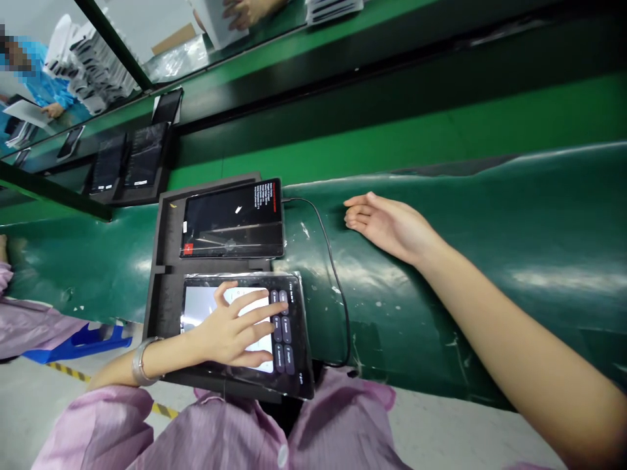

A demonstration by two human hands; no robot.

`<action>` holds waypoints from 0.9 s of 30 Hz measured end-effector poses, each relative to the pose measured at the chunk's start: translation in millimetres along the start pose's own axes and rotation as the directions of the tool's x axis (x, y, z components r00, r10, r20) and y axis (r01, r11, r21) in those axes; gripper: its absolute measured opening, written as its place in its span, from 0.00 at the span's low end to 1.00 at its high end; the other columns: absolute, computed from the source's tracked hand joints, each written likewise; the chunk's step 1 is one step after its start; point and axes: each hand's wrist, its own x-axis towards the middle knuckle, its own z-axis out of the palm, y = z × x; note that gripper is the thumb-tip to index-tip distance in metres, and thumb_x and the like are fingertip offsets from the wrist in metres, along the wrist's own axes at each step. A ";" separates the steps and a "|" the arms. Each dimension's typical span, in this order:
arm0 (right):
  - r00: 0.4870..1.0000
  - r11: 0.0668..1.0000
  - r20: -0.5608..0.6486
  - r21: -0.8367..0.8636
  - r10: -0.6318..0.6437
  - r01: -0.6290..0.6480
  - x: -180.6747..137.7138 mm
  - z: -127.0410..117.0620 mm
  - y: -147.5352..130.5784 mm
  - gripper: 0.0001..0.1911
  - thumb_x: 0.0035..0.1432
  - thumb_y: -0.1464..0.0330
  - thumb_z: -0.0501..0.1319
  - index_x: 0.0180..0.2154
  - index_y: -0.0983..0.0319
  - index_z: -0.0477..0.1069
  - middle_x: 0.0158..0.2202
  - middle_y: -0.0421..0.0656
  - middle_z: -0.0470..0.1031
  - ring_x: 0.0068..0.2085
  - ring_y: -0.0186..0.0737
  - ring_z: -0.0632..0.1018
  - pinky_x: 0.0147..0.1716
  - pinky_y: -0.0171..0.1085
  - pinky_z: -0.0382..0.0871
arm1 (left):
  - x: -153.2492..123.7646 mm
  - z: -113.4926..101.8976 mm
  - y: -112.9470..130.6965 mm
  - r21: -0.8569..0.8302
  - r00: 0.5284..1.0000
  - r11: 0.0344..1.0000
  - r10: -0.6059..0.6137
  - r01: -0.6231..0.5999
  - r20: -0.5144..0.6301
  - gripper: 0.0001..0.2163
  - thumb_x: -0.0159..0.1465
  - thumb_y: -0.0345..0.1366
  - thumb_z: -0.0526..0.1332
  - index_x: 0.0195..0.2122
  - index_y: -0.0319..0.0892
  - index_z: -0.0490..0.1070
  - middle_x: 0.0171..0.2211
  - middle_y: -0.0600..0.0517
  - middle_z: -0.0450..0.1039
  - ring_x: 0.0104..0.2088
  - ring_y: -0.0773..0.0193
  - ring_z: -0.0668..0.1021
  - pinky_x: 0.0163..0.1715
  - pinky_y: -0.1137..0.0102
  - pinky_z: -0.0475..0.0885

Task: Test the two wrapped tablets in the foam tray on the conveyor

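Evidently the left grip (223,333) is closed on nothing: its fingers are spread across the face of the lit tablet (281,346), reaching toward the dark tiles on the screen's right part, though I can't tell which tips actually touch the glass. The lit tablet lies face up in the near half of a dark tray (168,251), its right end sticking out past the tray. I'd judge it light for its spread, stiff, slick under what looks like clear film, and fragile at the glass; best taken by its two long edges, or with support under that overhanging end, rather than pinched across the screen. Just beyond it, in the tray's far half, sits a second tablet (230,225), mostly black, with a cable (333,261) running from its right edge. Past the cable, the right grip (386,228) is over the worktop (392,320), palm up, fingers loosely curled, holding nothing. Farther off to the left are more dark tablets (145,156)
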 end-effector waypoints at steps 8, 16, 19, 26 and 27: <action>0.999 0.997 0.032 0.077 -0.004 0.001 -1.1 0.3 -0.7 0.13 0.66 0.62 0.67 0.42 0.66 0.81 0.35 0.48 0.73 0.39 0.39 0.74 0.41 0.34 0.73 | -20.6 -18.4 -15.4 0.064 0.989 0.988 -0.145 0.144 0.014 0.11 0.78 0.42 0.49 0.45 0.45 0.68 0.55 0.49 0.79 0.61 0.53 0.72 0.67 0.50 0.45; 1.000 0.996 0.000 0.084 0.031 -0.031 -2.6 2.0 -2.8 0.12 0.70 0.69 0.60 0.40 0.67 0.82 0.35 0.50 0.74 0.38 0.39 0.75 0.42 0.34 0.73 | -81.7 -48.7 -14.6 0.185 0.844 0.824 -0.529 0.536 -0.087 0.12 0.74 0.30 0.53 0.53 0.49 0.71 0.54 0.50 0.79 0.57 0.53 0.76 0.67 0.48 0.46; 0.999 0.997 -0.017 0.068 0.033 -0.032 -2.2 -0.2 -1.3 0.11 0.68 0.68 0.62 0.41 0.66 0.83 0.36 0.50 0.74 0.39 0.39 0.76 0.42 0.33 0.74 | -103.2 -48.4 -3.9 0.171 0.732 0.712 -0.651 0.681 -0.201 0.14 0.74 0.31 0.53 0.57 0.49 0.70 0.55 0.48 0.78 0.59 0.52 0.76 0.67 0.49 0.48; 0.998 0.999 -0.053 0.020 0.044 -0.043 0.4 -4.6 2.2 0.11 0.60 0.64 0.71 0.40 0.65 0.83 0.36 0.49 0.74 0.37 0.39 0.75 0.40 0.33 0.75 | -133.2 -38.5 23.6 0.138 0.621 0.610 -0.728 0.780 -0.292 0.17 0.73 0.31 0.56 0.62 0.45 0.66 0.60 0.42 0.73 0.65 0.50 0.70 0.68 0.51 0.51; 0.997 0.999 -0.061 0.016 0.044 -0.043 1.0 -5.0 2.8 0.11 0.59 0.64 0.71 0.40 0.64 0.83 0.36 0.49 0.74 0.37 0.39 0.75 0.40 0.33 0.75 | -134.3 -37.4 26.6 0.143 0.625 0.612 -0.728 0.778 -0.283 0.15 0.73 0.30 0.55 0.60 0.45 0.68 0.59 0.43 0.74 0.65 0.50 0.70 0.68 0.51 0.51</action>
